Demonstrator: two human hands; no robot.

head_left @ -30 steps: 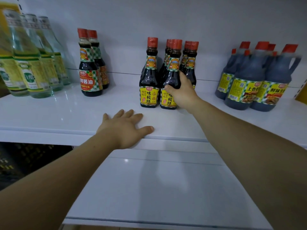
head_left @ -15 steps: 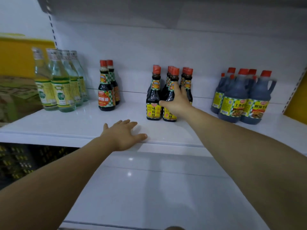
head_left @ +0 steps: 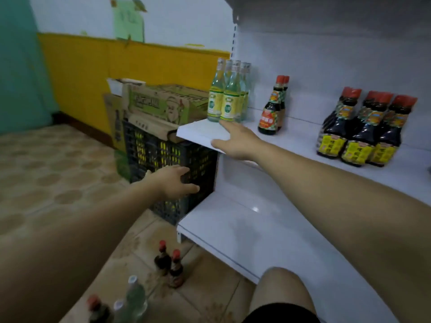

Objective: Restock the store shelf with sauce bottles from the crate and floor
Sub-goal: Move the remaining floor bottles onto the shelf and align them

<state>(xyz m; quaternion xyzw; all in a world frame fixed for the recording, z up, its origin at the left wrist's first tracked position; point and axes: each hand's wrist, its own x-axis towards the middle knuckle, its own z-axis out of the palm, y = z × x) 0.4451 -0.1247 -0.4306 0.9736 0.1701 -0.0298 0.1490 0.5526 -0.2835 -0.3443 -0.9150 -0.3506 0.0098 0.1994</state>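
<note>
A black plastic crate (head_left: 149,148) stands on the floor left of the white shelf (head_left: 200,134). My left hand (head_left: 173,180) is stretched out in front of the crate's side, fingers apart, holding nothing. My right hand (head_left: 235,139) rests open on the shelf's left front corner, just before the clear bottles (head_left: 227,94). Dark sauce bottles with red caps and yellow labels (head_left: 363,131) stand on the shelf at right, and two red-labelled ones (head_left: 271,110) in the middle. On the floor below stand two small dark bottles (head_left: 169,264).
Cardboard boxes (head_left: 161,101) lie on top of the crate. A clear bottle (head_left: 136,297) and another dark bottle (head_left: 96,308) stand on the tiled floor at the bottom left. A lower white shelf (head_left: 245,224) juts out below. My knee (head_left: 282,292) is at the bottom.
The view has swung left toward the crate and floor. My right hand let go of the yellow-labelled bottle and moved to the shelf's left corner. My left hand left the shelf edge and dropped to the crate.
</note>
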